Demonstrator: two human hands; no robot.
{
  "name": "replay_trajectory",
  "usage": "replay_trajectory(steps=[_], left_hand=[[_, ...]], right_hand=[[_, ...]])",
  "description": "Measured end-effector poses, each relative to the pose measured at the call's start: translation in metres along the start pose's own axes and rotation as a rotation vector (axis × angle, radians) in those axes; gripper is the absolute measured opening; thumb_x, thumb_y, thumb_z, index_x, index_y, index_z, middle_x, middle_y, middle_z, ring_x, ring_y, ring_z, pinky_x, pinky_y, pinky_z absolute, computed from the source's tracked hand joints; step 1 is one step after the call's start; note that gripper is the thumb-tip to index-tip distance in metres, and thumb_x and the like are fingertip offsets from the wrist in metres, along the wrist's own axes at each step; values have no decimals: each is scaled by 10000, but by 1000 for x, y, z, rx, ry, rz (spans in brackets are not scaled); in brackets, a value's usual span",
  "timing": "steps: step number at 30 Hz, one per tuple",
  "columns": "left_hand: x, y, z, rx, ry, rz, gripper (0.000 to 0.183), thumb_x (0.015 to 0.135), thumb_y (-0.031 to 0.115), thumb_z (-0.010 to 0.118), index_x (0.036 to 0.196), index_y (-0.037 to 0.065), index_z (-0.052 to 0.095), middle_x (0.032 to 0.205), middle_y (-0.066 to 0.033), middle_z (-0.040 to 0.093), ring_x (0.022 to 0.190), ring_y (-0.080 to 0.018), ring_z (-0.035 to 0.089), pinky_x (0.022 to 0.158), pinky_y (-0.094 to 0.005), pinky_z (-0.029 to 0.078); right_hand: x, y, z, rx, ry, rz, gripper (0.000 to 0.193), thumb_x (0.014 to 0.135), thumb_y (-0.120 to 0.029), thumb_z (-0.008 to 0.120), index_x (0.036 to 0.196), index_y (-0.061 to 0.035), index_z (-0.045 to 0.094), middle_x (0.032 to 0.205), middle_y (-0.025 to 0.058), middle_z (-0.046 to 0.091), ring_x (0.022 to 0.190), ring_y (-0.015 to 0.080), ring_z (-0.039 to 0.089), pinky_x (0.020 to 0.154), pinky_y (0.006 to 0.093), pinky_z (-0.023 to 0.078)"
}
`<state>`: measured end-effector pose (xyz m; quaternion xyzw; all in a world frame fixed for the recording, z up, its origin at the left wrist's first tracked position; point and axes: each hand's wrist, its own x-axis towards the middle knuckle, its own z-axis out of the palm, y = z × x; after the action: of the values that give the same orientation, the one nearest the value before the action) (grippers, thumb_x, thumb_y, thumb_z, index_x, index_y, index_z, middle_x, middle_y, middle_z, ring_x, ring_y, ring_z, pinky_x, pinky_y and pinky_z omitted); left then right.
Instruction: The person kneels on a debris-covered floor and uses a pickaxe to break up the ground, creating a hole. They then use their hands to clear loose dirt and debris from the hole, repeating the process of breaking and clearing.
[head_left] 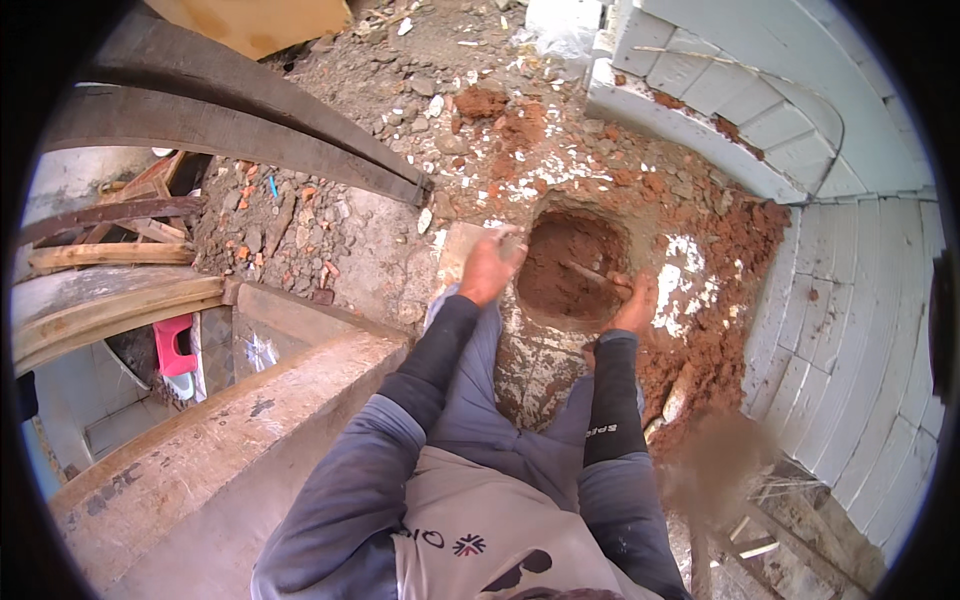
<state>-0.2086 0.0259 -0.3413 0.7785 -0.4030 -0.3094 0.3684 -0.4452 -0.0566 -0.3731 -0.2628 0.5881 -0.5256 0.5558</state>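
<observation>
From the head view, the right hand point(637, 305) sits at the rim of a round hole point(572, 268) in red earth, its grip closed on a thin rod-like tool point(590, 274). The tool's long axis slants up and leftward from that grip into the hole; its far end is hard to make out against the soil. The left hand point(490, 268) rests beside the hole's other rim; whether its grip holds anything cannot be told.

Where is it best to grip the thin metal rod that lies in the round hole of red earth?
Probably at its near right end, by the right hand. The thin metal rod slants up from the round hole of red earth toward that side; its far end lies low in the soil.
</observation>
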Motion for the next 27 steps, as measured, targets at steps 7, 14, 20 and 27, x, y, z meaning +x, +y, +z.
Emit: replay_trajectory(steps=[7,14,20,27], left_hand=[[22,-90,0,-68,42,-277,473,914,312,692,1245,-19,621,1159,-193,678,1093,-294,641,967,-401,490],[48,-126,55,561,98,-247,717,922,389,645,1451,-17,378,1508,-293,339,1414,-451,302,1165,-541,227],[83,-131,84,529,550,-363,594,975,378,562,1410,1,416,1434,-275,402,1373,-460,329,1142,-581,230],[94,-154,106,740,583,-224,493,983,346,539,1379,65,456,1427,-166,453,1376,-371,350,1149,-568,202]], right_hand=[[12,-4,13,141,3,72,404,1033,-369,517,1073,27,590,680,81,609,607,198,587,591,347,492],[54,-27,71,138,-70,76,367,996,-316,547,974,43,617,594,74,536,511,162,503,467,313,392],[93,6,111,-165,13,-27,371,958,-314,627,1046,47,640,674,70,612,573,151,554,541,306,448],[107,47,108,-308,-286,-195,181,972,-183,660,1006,-7,631,819,46,651,711,108,574,628,279,482]])
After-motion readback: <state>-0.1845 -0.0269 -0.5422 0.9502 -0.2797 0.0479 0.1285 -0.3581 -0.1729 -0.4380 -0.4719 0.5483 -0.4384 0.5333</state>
